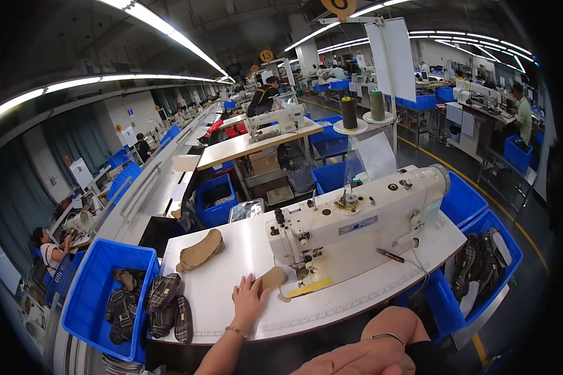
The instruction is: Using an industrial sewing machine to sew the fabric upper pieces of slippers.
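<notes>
My left hand (pixel 250 294) lies on the white table, fingers stretched out at a tan oval piece (pixel 270 281), whose right end lies beside the needle area of a white sewing machine (pixel 369 219). A stack of tan pieces (pixel 200 249) sits further back. Plaid pieces (pixel 166 290) lie at the table's left. My right hand (pixel 350 359) is low at the bottom edge, off the tabletop and partly cut off; I cannot make out its fingers. Red-and-black handled snips (pixel 389 254) rest on the machine's right side, and a yellow strip (pixel 309 287) is near the needle.
Blue bins (pixel 84 294) with plaid pieces flank the table (pixel 213 315) at left and right (pixel 510 250). Thread cones (pixel 348 112) stand behind the machine. Other workstations (pixel 281 119) line the hall, with several people (pixel 519 109) at them. A yellow floor line runs at right.
</notes>
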Motion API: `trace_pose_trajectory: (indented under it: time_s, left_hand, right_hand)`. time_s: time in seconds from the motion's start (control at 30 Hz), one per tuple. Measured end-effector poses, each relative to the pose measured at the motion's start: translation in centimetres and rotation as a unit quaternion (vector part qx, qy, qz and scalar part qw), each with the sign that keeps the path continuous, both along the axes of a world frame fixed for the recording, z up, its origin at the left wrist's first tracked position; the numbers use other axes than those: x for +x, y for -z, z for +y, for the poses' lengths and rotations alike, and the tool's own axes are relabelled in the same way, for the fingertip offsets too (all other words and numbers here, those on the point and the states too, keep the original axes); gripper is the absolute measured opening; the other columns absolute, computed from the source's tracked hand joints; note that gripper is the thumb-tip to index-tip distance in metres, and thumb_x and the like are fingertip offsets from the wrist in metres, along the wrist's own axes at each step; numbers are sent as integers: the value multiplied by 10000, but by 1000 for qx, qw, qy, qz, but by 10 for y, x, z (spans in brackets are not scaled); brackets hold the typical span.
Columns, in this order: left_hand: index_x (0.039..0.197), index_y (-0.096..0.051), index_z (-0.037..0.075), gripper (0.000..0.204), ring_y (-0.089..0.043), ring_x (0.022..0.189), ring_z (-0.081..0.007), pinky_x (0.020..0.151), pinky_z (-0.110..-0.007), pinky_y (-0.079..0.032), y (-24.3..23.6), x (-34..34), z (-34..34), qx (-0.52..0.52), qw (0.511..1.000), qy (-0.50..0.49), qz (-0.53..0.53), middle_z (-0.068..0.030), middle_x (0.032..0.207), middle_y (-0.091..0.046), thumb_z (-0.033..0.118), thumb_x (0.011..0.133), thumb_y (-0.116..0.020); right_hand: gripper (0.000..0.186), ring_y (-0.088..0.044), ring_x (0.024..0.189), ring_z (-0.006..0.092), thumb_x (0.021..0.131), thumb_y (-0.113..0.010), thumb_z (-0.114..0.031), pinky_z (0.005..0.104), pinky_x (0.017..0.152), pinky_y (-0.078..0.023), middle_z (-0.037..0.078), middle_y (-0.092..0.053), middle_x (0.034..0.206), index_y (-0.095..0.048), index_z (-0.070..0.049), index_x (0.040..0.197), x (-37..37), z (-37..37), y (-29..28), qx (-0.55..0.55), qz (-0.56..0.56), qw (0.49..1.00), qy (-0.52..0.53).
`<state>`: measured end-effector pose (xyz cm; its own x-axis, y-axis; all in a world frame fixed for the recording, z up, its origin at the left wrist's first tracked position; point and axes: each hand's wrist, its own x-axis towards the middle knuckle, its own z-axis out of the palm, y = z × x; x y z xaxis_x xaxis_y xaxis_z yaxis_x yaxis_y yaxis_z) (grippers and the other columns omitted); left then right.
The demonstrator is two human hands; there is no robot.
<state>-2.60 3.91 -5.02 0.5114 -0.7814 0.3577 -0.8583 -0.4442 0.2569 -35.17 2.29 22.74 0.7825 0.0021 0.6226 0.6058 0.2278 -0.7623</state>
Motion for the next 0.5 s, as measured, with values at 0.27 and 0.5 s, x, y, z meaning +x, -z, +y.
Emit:
trace_pose_trajectory:
  time_s: [0.27,0.5]
  left_hand:
    - [1067,-710,104,262,-494,1270,-324,1074,-519,-328,8,13,-22,-91,996,6,-16,-121,1279,-606,254,872,-621]
    - [903,-721,99,133,-589,1092,-298,988,-454,-399,9,31,-37,-138,989,9,-59,-94,1084,-681,168,826,-637]
  right_hand:
    - [782,-583,1168,411,994,-380,-550,444,1030,-436,352,-578,1223,-580,190,1147,-17,0,-7,15,109,993,49]
    - [780,-585,1164,417,995,-374,-548,452,1027,-439,360,-576,1219,-586,189,1137,-31,8,-15,23,194,975,102]
